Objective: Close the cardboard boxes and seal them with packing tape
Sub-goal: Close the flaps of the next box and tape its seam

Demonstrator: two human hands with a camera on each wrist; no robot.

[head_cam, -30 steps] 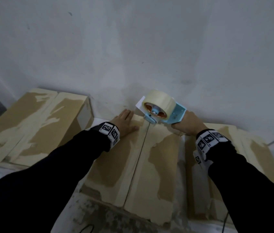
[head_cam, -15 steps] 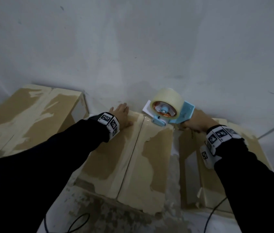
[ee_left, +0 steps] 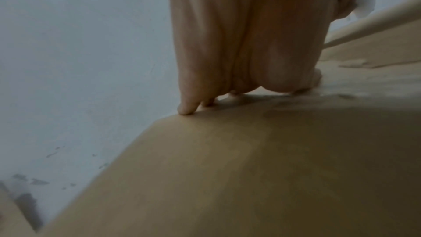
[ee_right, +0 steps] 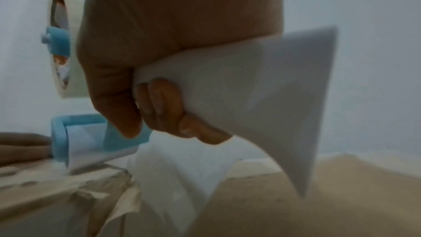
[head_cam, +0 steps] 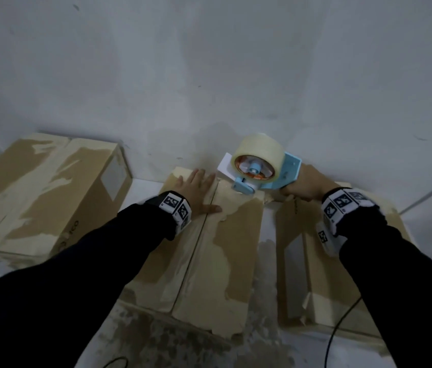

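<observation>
A closed cardboard box point(head_cam: 209, 256) lies in the middle, its two top flaps meeting along a centre seam. My left hand point(head_cam: 196, 189) lies flat with straight fingers on the left flap near the far end, also seen as my left hand point(ee_left: 239, 42) on the box top point(ee_left: 227, 168). My right hand point(head_cam: 305, 185) grips the handle of a blue tape dispenser point(head_cam: 260, 168) carrying a roll of clear tape. Its front roller touches the box's far end by the seam. In the right wrist view my right hand point(ee_right: 159, 78) curls round the white handle point(ee_right: 250, 82) of the dispenser.
Another closed box point(head_cam: 39, 192) lies at the left and one more point(head_cam: 323, 274) at the right, close to the middle one. A pale wall point(head_cam: 209, 75) stands right behind the boxes. A black cable point(head_cam: 339, 328) runs on the floor at the lower right.
The dispenser has shifted slightly toward the far end of the seam and its roller now sits on the box. My left hand stays flat on the left flap.
</observation>
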